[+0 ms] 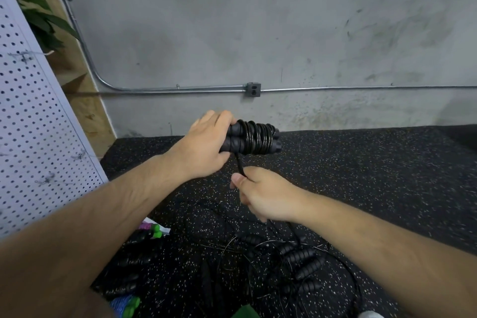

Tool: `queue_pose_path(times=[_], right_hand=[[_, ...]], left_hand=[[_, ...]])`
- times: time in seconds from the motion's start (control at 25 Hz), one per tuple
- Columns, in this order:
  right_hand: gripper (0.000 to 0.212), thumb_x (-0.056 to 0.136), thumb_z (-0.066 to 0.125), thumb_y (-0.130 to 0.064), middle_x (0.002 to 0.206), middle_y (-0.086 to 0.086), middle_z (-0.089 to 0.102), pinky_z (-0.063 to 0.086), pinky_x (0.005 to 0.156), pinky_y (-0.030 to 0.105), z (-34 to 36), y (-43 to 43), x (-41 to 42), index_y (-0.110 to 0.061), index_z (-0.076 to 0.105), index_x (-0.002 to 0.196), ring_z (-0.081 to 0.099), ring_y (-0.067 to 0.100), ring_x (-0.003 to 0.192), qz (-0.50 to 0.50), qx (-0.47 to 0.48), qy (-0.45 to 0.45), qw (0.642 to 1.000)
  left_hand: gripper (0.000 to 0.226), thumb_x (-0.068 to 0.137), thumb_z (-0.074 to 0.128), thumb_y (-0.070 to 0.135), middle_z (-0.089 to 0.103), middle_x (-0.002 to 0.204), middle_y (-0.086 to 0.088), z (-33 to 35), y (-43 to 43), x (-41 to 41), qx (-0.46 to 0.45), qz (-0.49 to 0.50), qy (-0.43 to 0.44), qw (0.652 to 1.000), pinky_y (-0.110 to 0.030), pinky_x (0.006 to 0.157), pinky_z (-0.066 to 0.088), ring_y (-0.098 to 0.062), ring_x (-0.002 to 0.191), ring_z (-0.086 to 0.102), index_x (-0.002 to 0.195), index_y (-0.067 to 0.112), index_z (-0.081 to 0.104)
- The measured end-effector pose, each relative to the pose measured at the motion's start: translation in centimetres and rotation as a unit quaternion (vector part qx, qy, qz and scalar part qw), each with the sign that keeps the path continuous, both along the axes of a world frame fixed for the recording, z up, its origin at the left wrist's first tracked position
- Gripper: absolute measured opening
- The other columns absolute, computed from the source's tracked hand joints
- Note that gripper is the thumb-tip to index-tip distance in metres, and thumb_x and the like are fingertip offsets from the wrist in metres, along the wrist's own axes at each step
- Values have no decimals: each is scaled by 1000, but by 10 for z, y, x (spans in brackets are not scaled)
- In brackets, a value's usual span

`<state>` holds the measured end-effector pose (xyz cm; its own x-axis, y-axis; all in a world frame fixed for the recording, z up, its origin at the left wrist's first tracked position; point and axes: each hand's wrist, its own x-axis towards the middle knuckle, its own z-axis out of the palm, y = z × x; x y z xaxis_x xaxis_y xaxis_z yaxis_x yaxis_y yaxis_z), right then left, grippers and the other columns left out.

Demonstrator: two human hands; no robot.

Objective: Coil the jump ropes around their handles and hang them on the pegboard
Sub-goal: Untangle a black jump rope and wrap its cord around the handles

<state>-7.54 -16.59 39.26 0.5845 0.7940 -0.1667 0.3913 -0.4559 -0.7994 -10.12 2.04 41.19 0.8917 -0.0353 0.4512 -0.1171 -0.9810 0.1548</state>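
My left hand (204, 142) grips the near ends of two black ribbed jump rope handles (233, 137) held side by side. Several turns of black rope (256, 138) are wound around the handles' middle. A free stretch of the same rope drops from the coil into my right hand (260, 195), which holds it in a closed fist just below the handles. The white pegboard (33, 121) leans at the far left, with small wire hooks on it and nothing hanging there.
On the speckled black rubber floor (361, 175) below my arms lie several loose black jump ropes (302, 263), tangled together. Green and purple handled ropes (152, 230) lie lower left. A grey concrete wall with a metal conduit and outlet box (253, 89) stands ahead.
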Motion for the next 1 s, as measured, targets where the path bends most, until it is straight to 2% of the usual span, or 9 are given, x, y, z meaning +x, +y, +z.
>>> queue_pose_path(times=[0.08, 0.2, 0.32, 0.4, 0.6, 0.72, 0.84, 0.92, 1.0], right_hand=[[40, 107, 32, -44, 82, 9, 62, 53, 57, 33, 17, -7, -10, -10, 54, 108, 62, 17, 51, 30, -64, -27, 997], [45, 106, 28, -49, 88, 5, 68, 59, 72, 41, 55, -24, -18, -16, 59, 107, 66, 13, 60, 62, -145, -159, 975], [35, 107, 36, -43, 77, -6, 61, 56, 65, 36, 84, -36, -7, -24, 60, 90, 56, 10, 63, 45, -145, -320, 935], [28, 104, 44, -41, 80, -10, 66, 55, 71, 33, 92, -40, 11, -29, 68, 96, 60, 6, 71, 25, -94, -386, 917], [6, 87, 76, -23, 77, -11, 76, 52, 70, 28, 79, -47, 74, -27, 78, 90, 68, 12, 68, -46, 107, -151, 982], [3, 87, 73, -9, 86, 13, 74, 54, 67, 25, 65, -47, 76, -11, 74, 85, 66, 14, 69, -51, 185, 21, 981], [16, 99, 56, -3, 71, 8, 64, 50, 56, 22, 39, -24, 55, -7, 62, 85, 62, 12, 61, -79, 154, 35, 984], [13, 103, 54, -15, 70, -1, 66, 51, 57, 31, 24, -5, 49, -13, 66, 96, 60, 14, 61, -84, 175, 26, 981], [18, 105, 50, -26, 74, 1, 68, 55, 57, 32, 20, 7, 44, -17, 65, 102, 62, 13, 61, -94, 136, -34, 986]], left_hand=[[47, 79, 69, 8, 52, 118, -6, -3, 5, 3, 20, 5, 14, 1000, -42, 98, 40, -24, 112, 44, 121, 9, 47], [49, 79, 67, 8, 53, 120, -5, -5, 8, 3, 38, 1, 37, 999, -42, 100, 39, -22, 113, 44, 122, 12, 46], [52, 81, 69, 8, 44, 117, 5, -4, 4, -3, 26, -17, 68, 997, -37, 103, 35, -13, 111, 38, 127, 14, 44], [56, 84, 69, 10, 35, 116, 11, -5, -4, -10, 1, -37, 115, 993, -34, 105, 35, -8, 112, 35, 131, 18, 41], [71, 82, 72, 9, 44, 123, 8, -3, -41, -30, -121, -146, 154, 970, -25, 92, 43, -5, 111, 49, 122, 43, 23], [88, 81, 79, 10, 55, 119, 7, 4, -52, -36, -284, -186, 101, 935, -26, 93, 47, -13, 106, 61, 139, 37, 20], [73, 91, 73, 24, 60, 120, 13, 4, -49, -33, -394, -125, 46, 909, -24, 97, 45, -2, 110, 63, 143, 41, 25], [49, 99, 60, 33, 55, 116, 19, 3, -42, -26, -392, -46, 16, 919, -15, 87, 41, 11, 101, 59, 137, 39, 30], [30, 101, 53, 39, 47, 113, 15, 1, -31, -17, -372, 27, 6, 928, -19, 82, 46, 4, 94, 59, 128, 35, 39]])
